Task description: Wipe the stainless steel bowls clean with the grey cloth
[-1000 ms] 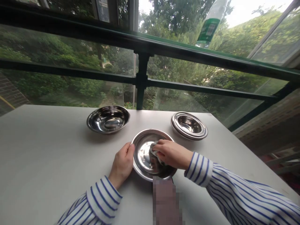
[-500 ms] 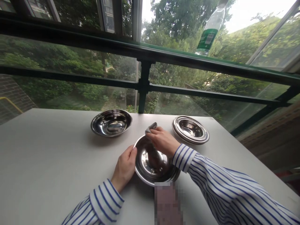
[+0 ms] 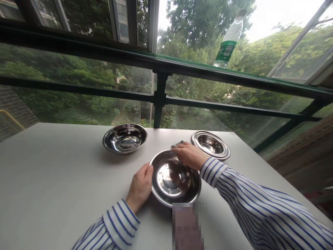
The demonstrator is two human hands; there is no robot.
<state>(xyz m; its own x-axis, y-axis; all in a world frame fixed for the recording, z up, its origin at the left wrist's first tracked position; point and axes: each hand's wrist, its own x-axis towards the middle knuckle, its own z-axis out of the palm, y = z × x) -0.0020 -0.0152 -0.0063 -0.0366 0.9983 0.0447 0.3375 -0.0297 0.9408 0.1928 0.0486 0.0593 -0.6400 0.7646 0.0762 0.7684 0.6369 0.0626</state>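
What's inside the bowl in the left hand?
Shiny metal with bright spots shows inside the bowl. The right hand, with a grey cloth, covers part of its wall.

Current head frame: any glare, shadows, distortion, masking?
Head view: glare inside the round silver metal bowl held at centre; soft shadow below the leftmost silver metal bowl; sky washed out; clear plastic bottle with green label leans, probably lens distortion; pinkish pixelated block masks bottom centre.

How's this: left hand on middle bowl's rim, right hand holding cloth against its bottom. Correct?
Wrong spot: in the head view, the right hand holds the cloth at the far rim of the middle bowl, not its bottom. Left hand is as stated.
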